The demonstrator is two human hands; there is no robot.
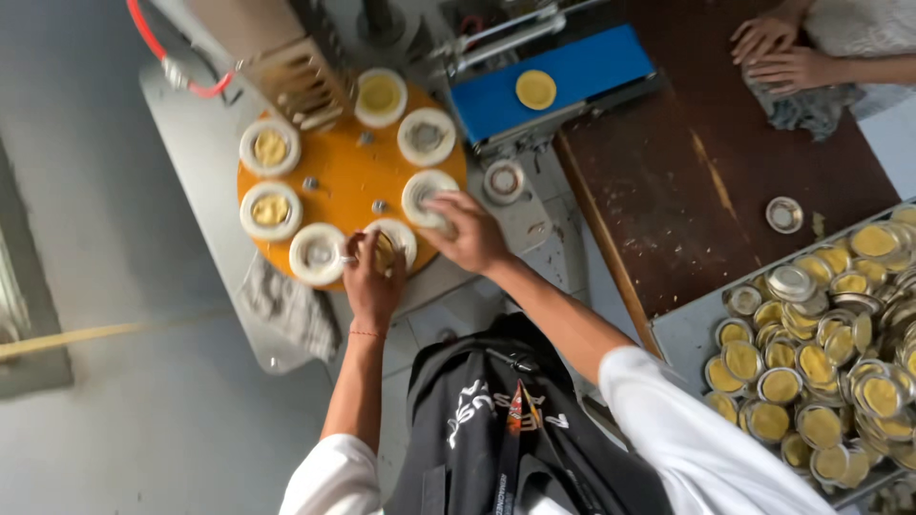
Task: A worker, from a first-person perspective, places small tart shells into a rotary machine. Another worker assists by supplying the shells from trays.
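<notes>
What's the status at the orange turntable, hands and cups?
Left hand pressing filled cup at the near rim. Right hand on empty cup. Orange turntable unobstructed; tray of filled tins off right.

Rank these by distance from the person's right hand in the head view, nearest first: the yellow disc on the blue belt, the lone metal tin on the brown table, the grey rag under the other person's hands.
From the right hand:
1. Yellow disc, up on the blue belt.
2. Lone metal tin, right, on the brown table.
3. Grey rag, far upper right.
</notes>
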